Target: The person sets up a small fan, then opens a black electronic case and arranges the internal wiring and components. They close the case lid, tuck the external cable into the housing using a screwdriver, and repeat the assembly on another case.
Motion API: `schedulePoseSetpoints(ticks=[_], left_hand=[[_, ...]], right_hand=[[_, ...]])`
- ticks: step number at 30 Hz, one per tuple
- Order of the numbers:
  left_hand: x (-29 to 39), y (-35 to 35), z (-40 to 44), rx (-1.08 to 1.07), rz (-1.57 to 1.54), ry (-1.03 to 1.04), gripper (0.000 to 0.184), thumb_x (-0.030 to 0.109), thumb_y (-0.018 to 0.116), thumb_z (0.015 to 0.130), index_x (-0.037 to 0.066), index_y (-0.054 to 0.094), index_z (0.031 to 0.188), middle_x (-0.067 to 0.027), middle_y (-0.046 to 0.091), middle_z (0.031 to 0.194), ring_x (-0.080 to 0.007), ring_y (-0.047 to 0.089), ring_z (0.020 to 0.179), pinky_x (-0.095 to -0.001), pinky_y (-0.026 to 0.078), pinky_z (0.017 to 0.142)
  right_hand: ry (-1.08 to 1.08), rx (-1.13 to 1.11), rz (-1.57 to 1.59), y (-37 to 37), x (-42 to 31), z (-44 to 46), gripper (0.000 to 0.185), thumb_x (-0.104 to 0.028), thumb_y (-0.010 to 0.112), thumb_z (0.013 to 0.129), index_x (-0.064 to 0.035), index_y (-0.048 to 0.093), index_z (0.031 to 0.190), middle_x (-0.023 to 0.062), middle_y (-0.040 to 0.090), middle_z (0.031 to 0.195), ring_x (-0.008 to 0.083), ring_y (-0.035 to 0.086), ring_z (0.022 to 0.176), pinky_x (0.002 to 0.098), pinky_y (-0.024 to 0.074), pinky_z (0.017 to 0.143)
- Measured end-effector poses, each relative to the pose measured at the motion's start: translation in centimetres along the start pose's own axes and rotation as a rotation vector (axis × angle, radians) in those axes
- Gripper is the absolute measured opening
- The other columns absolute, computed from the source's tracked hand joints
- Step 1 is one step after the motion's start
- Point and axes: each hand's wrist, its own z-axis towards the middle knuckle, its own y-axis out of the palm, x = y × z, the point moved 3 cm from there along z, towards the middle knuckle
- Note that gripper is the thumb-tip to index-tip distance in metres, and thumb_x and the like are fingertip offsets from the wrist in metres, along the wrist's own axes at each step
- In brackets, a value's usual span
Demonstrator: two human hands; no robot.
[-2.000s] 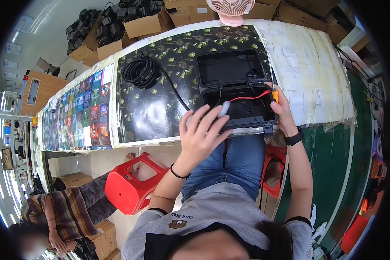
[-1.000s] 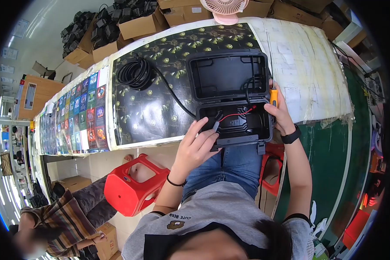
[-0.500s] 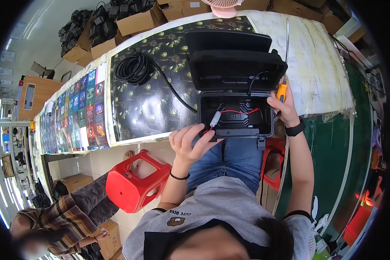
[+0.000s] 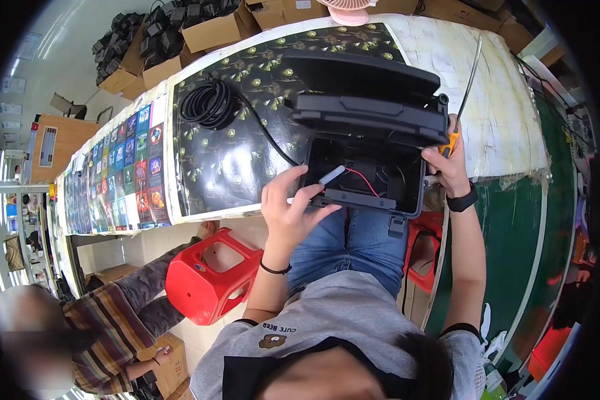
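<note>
Two hands of ours are at the black box (image 4: pixel 363 199): the left (image 4: pixel 288 213) curls at its near left corner, though we cannot tell if it grips, and the right (image 4: pixel 455 175), at its right side, closes around a screwdriver (image 4: pixel 451 143). The pale connector (image 4: pixel 332 175) and red wire (image 4: pixel 362 179) lie inside the box, joined as far as we see. The lid (image 4: pixel 380 110) stands partway over the box's far side, not shut; the latch (image 4: pixel 398 227) hangs unfastened at its near side. The coiled cable (image 4: pixel 209 105) rests left of the box.
</note>
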Motion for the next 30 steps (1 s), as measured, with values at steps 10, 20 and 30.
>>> schedulePoseSetpoints(ticks=[10, 20, 30], left_hand=[[0.6, 2.4, 0.2, 0.221, -0.434, -0.272, 0.064, 0.02, 0.092, 0.063, 0.002, 0.058, 0.114, -0.021, 0.05, 0.128, -0.0331, 0.06, 0.11, -0.0389, 0.053, 0.089], [-0.4, 3.2, 1.6, 0.284, -0.66, -0.321, 0.064, 0.006, 0.088, 0.069, 0.0, 0.045, 0.117, -0.0157, 0.033, 0.141, -0.0265, 0.06, 0.113, -0.0373, 0.057, 0.095], [-1.0, 3.1, 2.6, 0.126, -0.513, -0.362, 0.046, 0.011, 0.086, 0.073, 0.003, 0.056, 0.107, -0.0152, 0.037, 0.139, -0.0307, 0.057, 0.116, -0.0376, 0.051, 0.094]], right_hand=[[-0.195, -0.223, -0.036, 1.4, -3.0, 0.6, 0.079, -0.021, 0.096, 0.059, -0.0168, 0.036, 0.11, 0.0208, 0.033, 0.153, -0.0007, 0.044, 0.051, 0.0129, 0.0394, 0.051], [-0.084, 0.042, -0.287, 3.4, -4.5, 0.0, 0.045, -0.012, 0.075, 0.082, -0.0139, 0.04, 0.11, 0.0146, 0.046, 0.146, 0.0, 0.042, 0.057, 0.0142, 0.0399, 0.047], [-0.031, 0.088, -0.348, 3.2, -4.0, 0.3, 0.041, -0.012, 0.073, 0.084, -0.014, 0.04, 0.108, 0.0128, 0.046, 0.147, 0.0, 0.043, 0.06, 0.0138, 0.0421, 0.049]])
